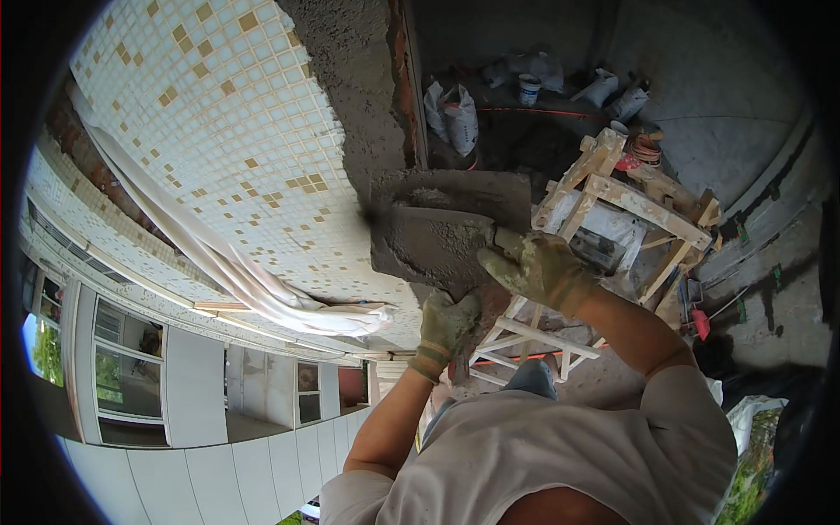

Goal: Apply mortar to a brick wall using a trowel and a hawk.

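Mortar (429, 241) on pretty much everything here — grey, gritty and lumpy, coating two flat, straight-edged plates near the middle of the view. Lower plate (381, 255) sits about dead centre with a thick heap on it; upper plate (510, 186) is right behind it toward 12 o'clock, smeared along its face.

Left hand (450, 320), close in at 5 o'clock, is in a knit glove crusted with the same stuff, fingers clenched on the near edge of the lower plate, thumb on top. Right hand (541, 267), at 3 o'clock, is gloved too, at the right end of the plates with its fingers bent — can't tell if they're gripping anything, since the hand itself blocks that bit.

Small glossy pale tiles (219, 105) with tan ones mixed in cover the wall at 10 to 11 o'clock, ending raggedly against a rough grey strip (363, 114). Crumpled white cloth (219, 258) at 9, white bags (457, 118) at 12, bucket (528, 89) at 1. Splattered wooden sawhorse (647, 210) between 2 and 3 blocks some of the floor.
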`<action>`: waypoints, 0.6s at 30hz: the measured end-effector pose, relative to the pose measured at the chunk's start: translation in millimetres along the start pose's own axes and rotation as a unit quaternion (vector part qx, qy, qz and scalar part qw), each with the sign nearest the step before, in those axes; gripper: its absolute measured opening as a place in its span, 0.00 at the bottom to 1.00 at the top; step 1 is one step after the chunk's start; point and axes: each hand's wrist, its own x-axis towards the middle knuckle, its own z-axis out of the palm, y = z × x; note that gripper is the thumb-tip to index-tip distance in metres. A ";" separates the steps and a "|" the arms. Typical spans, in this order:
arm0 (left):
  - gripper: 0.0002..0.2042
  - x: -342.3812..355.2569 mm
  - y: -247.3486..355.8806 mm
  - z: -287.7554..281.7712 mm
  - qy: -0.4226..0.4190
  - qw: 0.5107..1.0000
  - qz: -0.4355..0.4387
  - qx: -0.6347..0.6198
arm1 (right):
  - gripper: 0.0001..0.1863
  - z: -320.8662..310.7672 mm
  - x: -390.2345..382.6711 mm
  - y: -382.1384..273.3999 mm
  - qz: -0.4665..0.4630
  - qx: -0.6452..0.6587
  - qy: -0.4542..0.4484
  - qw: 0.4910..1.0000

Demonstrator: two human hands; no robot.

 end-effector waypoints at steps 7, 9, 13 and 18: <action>0.07 -9.2 96.8 -34.3 -0.054 0.991 -0.108 -0.060 | 0.15 -68.8 -27.2 39.7 -0.288 -0.242 0.023 0.926; 0.07 -13.4 102.9 -31.6 -0.084 0.988 -0.100 -0.082 | 0.21 -74.5 -18.0 43.8 -0.374 -0.333 0.074 0.862; 0.17 -22.7 41.4 -23.5 -0.103 0.981 0.006 0.163 | 0.17 -60.5 -9.7 30.6 -0.332 -0.338 0.093 0.876; 0.09 -4.1 40.0 -2.6 -0.092 0.983 -0.134 -0.082 | 0.12 -31.8 -8.8 13.3 0.031 0.113 0.042 0.992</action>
